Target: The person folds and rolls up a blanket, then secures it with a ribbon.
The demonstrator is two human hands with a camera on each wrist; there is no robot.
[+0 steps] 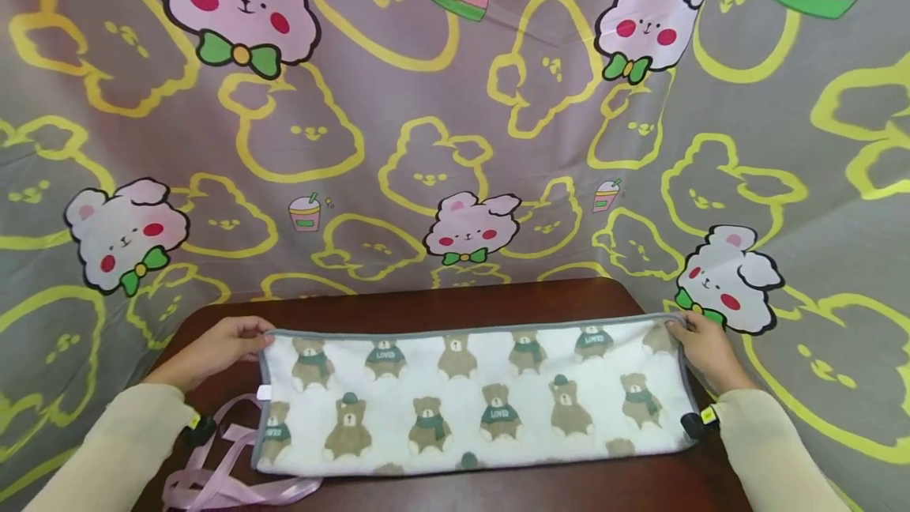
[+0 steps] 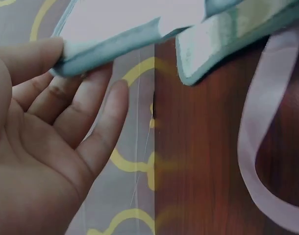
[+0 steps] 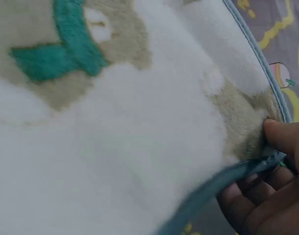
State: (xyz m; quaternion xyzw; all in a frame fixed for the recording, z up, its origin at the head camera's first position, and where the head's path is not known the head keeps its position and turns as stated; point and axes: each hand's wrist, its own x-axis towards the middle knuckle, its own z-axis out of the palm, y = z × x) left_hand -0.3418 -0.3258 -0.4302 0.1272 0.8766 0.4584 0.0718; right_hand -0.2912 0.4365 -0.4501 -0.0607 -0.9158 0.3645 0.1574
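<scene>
Cloth (image 1: pixel 469 401), white with brown bears and a grey-blue edging, stretches crosswise over the dark red-brown table (image 1: pixel 455 303). At its far left corner, the left hand (image 1: pixel 231 344) pinches the edging, thumb above and fingertips beneath. The right hand (image 1: pixel 713 350) grips the far right corner between its thumb on the printed face and curled fingers underneath. Whether the near edge touches the table is hard to tell from this angle. A white tag (image 1: pixel 265 393) juts from the left edge, and a pink ribbon (image 1: pixel 220 488) lies in loops just beside it.
</scene>
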